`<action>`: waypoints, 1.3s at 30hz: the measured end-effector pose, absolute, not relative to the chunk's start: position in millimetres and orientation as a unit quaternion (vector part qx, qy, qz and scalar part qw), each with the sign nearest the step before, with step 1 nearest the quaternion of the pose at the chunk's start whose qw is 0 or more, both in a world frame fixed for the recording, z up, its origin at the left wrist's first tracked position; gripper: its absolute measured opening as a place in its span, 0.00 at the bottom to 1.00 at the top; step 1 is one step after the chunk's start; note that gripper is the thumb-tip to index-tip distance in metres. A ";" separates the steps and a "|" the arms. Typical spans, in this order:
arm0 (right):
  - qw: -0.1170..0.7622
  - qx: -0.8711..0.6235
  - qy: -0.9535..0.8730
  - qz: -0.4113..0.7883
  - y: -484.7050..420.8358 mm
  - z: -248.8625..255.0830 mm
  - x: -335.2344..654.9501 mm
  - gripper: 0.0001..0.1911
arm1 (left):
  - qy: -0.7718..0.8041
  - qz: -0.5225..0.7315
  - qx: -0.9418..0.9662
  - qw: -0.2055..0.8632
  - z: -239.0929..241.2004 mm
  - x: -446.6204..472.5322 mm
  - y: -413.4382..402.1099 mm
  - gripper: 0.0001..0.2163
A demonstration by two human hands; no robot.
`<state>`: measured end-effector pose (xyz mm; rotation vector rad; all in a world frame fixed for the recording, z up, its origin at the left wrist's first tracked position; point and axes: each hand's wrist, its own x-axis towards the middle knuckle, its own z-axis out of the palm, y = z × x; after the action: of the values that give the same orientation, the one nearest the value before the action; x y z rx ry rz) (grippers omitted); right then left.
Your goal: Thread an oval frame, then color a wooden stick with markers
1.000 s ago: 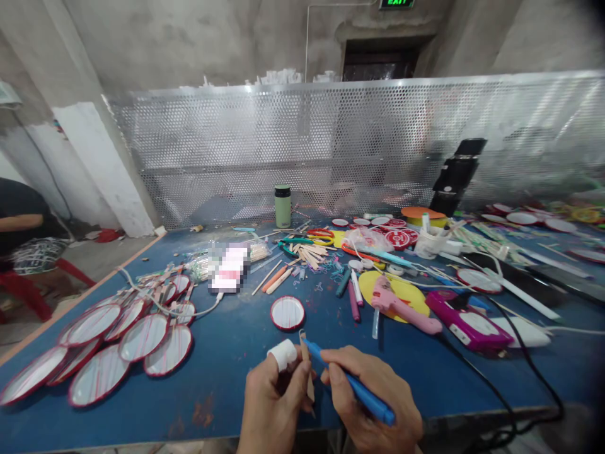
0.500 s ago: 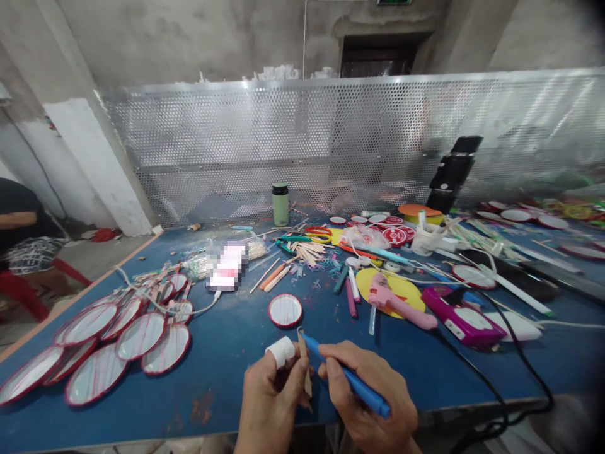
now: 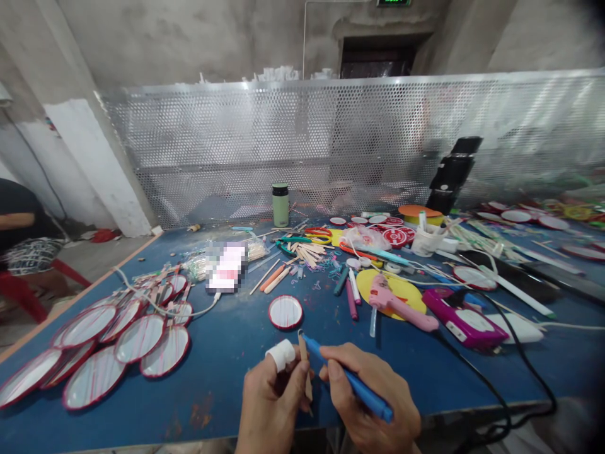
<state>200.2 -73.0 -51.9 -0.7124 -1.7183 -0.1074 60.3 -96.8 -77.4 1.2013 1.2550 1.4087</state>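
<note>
Left hand (image 3: pixel 274 400), lower centre of the frame: thumb and fingers pinched on a wooden stick (image 3: pixel 309 388), a white wrapping (image 3: pixel 282 355) around one finger.

Right hand (image 3: pixel 373 394), lower centre, right of the other: fingers curled around a blue marker (image 3: pixel 366 394) in a writing grip, its tip at the upper end of the wooden stick; whether the two touch cannot be told.

Wooden stick: light brown, slim, nearly upright in the frame, between the hands.

Round disc (image 3: pixel 285 312), one, centre of the frame: pale, red-rimmed, lying flat just above the left hand.

Pile of red-rimmed discs (image 3: pixel 142 338), lower left: overlapping, pale-faced, a white cable (image 3: pixel 201 313) running across to a pixelated rectangle (image 3: pixel 227 268) left of centre.

Loose sticks (image 3: pixel 309 254), centre: a fanned heap, small coloured bits beside it.

Green tumbler (image 3: pixel 280 208), centre, black-banded, upright before a perforated metal screen (image 3: pixel 236 139).

Pink glue gun (image 3: pixel 399 304), right of centre: lying partly over a yellow disc (image 3: pixel 366 284).

Purple box (image 3: pixel 466 320), right, a black cord in front.

White cup (image 3: pixel 428 242), right of centre, holding pens.

Blue table (image 3: pixel 227 384), beneath all of these.

Seated person (image 3: pixel 19 221), left edge: dark top, patterned shorts, red stool (image 3: pixel 70 274).
</note>
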 end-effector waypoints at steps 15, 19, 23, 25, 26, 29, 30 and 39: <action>0.592 -0.318 -0.737 -0.077 -72.3 -56.5 202.0 0.08 | 0.513 0.586 0.470 0.415 -73.8 63.5 -98.6 0.20; 0.595 -0.330 -0.728 -0.080 -72.0 -58.0 202.8 0.08 | 0.512 0.589 0.460 0.422 -77.4 64.0 -96.6 0.21; 0.590 -0.337 -0.730 -0.069 -71.7 -58.2 205.1 0.07 | 0.514 0.582 0.458 0.433 -85.5 63.5 -93.6 0.23; 0.587 -0.342 -0.731 -0.071 -71.9 -58.4 205.7 0.07 | 0.512 0.581 0.459 0.436 -87.8 63.2 -92.5 0.24; 0.587 -0.342 -0.730 -0.072 -72.1 -58.6 205.8 0.07 | 0.511 0.581 0.459 0.436 -88.2 63.1 -92.3 0.24; 0.597 -0.340 -0.722 -0.076 -72.5 -59.5 204.9 0.07 | 0.512 0.580 0.462 0.434 -87.4 63.0 -92.3 0.23; 0.601 -0.340 -0.719 -0.076 -72.5 -59.7 204.5 0.08 | 0.513 0.578 0.463 0.434 -87.0 63.1 -92.5 0.23; 0.594 -0.333 -0.729 -0.073 -71.7 -60.2 206.0 0.09 | 0.526 0.580 0.466 0.412 -86.2 63.4 -94.0 0.20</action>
<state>206.0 -71.7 -60.2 -0.7728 -1.6944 -0.1696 63.4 -94.0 -86.2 1.1711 1.3242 1.4593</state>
